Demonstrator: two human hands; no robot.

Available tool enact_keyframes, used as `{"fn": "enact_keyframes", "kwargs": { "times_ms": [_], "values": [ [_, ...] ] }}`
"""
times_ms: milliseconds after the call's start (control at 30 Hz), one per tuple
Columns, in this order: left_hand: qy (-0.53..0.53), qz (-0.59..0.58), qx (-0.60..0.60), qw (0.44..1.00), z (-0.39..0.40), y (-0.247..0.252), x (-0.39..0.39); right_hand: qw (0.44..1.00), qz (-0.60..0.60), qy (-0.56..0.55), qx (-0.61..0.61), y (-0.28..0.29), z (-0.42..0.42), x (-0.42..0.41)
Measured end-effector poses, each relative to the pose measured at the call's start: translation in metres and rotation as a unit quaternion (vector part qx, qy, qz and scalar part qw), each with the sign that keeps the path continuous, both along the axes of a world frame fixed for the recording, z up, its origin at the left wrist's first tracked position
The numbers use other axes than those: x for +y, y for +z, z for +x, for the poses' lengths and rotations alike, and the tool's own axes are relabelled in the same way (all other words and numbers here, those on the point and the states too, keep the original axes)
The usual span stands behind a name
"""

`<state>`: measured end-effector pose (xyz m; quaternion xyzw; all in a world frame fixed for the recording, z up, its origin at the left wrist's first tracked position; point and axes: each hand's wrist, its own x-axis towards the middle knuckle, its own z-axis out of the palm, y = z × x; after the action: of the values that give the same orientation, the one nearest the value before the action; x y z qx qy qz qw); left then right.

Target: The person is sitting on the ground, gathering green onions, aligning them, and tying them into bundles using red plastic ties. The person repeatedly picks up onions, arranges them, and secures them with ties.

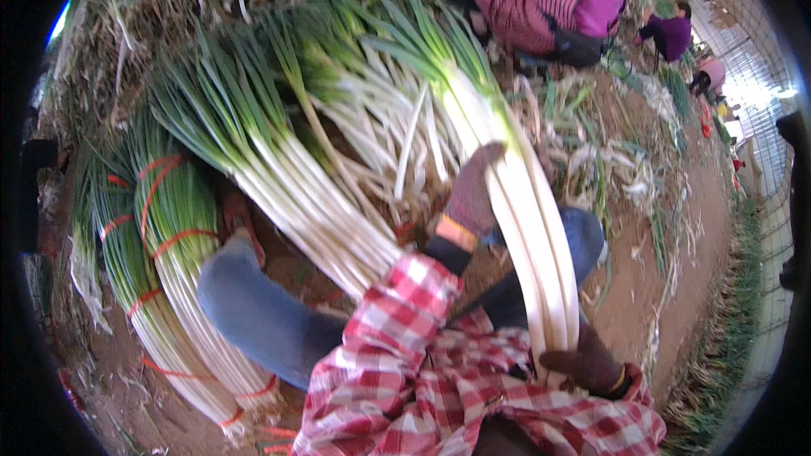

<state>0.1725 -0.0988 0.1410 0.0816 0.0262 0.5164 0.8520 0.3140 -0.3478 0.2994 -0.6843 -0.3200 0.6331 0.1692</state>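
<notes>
A bunch of long green onions (523, 221) slants across my lap, leaves pointing up and away and white stalks toward my body. My left hand (474, 187), in a dark knit glove, grips the bunch near where white turns green. Close to the root ends, my right hand (584, 360), also gloved, has its fingers wrapped around the stalks. To the left of this bunch lies another row of loose green onions (304, 202), its lower end partly hidden behind my checked left sleeve (399, 316).
Bundles of green onions (184, 253) tied with red bands lie left of my bent knee (241, 304). Ahead is a pile of loose onions (380, 107). A person in a striped top (538, 0) sits beyond it. Leaf scraps (602, 158) litter the soil at right, with other people farther back.
</notes>
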Motion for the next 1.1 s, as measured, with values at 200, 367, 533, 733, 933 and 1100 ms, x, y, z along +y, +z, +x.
{"fn": "enact_keyframes", "kwargs": {
  "times_ms": [200, 367, 533, 733, 933, 1100],
  "values": [
    [-0.108, 0.035, -0.094, 0.989, -0.031, 0.069, 0.013, 0.998, 0.020, 0.053, 0.002, 0.016, -0.004, 0.011],
    [0.075, -0.022, 0.128, 0.989, -0.085, 0.110, 0.039, 0.985, 0.102, 0.129, 0.051, -0.007, -0.009, 0.054],
    [0.233, 0.093, 0.282, 0.926, -0.187, 0.121, 0.039, 0.893, 0.339, 0.294, 0.026, -0.078, -0.064, 0.122],
    [0.281, 0.040, 0.362, 0.888, -0.337, 0.032, 0.030, 0.899, 0.181, 0.272, 0.291, -0.185, -0.171, 0.160],
    [0.254, -0.186, 0.305, 0.899, -0.396, -0.095, 0.001, 0.920, -0.048, 0.347, 0.176, -0.278, -0.220, 0.153],
    [0.291, -0.260, 0.473, 0.790, -0.402, -0.151, -0.009, 0.877, 0.085, 0.462, 0.099, -0.323, -0.215, 0.152]
  ]
}}
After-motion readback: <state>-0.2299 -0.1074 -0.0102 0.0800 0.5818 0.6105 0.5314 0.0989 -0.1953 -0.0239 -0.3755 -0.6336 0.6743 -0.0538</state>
